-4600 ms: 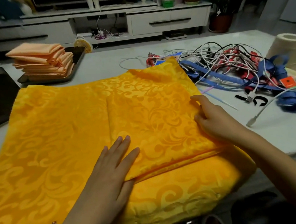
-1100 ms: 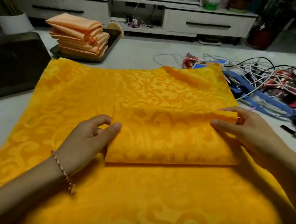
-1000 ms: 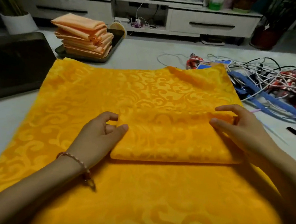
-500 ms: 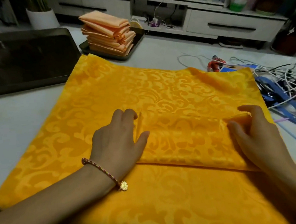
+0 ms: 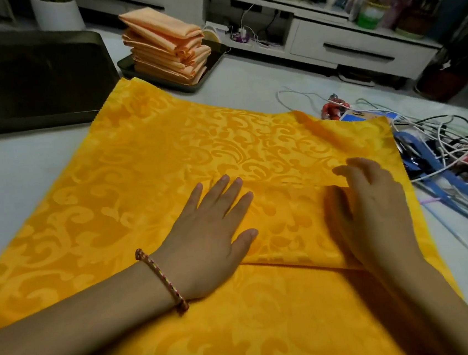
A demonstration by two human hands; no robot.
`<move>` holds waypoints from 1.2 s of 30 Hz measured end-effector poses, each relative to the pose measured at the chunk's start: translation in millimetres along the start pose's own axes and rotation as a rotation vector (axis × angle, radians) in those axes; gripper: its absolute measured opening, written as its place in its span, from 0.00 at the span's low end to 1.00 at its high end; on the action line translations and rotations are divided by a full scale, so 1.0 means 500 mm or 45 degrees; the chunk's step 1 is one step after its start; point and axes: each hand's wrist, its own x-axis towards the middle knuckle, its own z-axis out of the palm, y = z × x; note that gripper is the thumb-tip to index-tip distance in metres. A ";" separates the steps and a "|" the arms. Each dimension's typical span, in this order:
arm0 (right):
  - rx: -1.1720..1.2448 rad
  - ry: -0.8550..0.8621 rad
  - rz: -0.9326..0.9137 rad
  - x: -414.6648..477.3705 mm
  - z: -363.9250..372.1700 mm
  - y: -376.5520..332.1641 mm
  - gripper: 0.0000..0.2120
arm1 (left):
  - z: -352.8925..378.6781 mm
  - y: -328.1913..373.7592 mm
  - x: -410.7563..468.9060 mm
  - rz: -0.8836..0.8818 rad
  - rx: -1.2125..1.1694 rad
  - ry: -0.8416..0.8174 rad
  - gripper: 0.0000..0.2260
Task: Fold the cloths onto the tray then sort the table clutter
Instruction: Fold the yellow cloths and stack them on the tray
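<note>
A large yellow patterned cloth (image 5: 128,171) is spread over the table in front of me, with a smaller folded flap (image 5: 293,229) lying on top of it near the middle. My left hand (image 5: 210,237) lies flat on the flap's left edge, fingers straight and spread. My right hand (image 5: 374,208) rests on the flap's right side with fingers loosely extended, slightly blurred. A stack of folded orange cloths (image 5: 167,44) sits on a dark tray (image 5: 134,66) at the back of the table.
A large dark tray (image 5: 29,80) lies at the back left. A tangle of white cables, blue straps and red items (image 5: 450,154) covers the table's right side. A white TV cabinet (image 5: 342,41) and plant pots stand beyond the table.
Both hands let go of the flap's edges after laying it down. The left hand has flattened and the right hand has slid inward over the flap. The camera has swung left.
</note>
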 end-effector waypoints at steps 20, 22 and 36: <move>0.128 -0.816 -0.035 -0.009 0.018 0.043 0.47 | 0.004 -0.006 -0.001 -0.165 -0.050 0.026 0.44; 0.129 -0.813 -0.019 -0.009 0.017 0.036 0.40 | -0.009 -0.004 -0.005 -0.252 -0.214 0.108 0.41; 0.868 -0.606 -0.143 0.062 -0.035 -0.061 0.31 | -0.074 0.045 0.014 -0.067 -0.997 0.524 0.08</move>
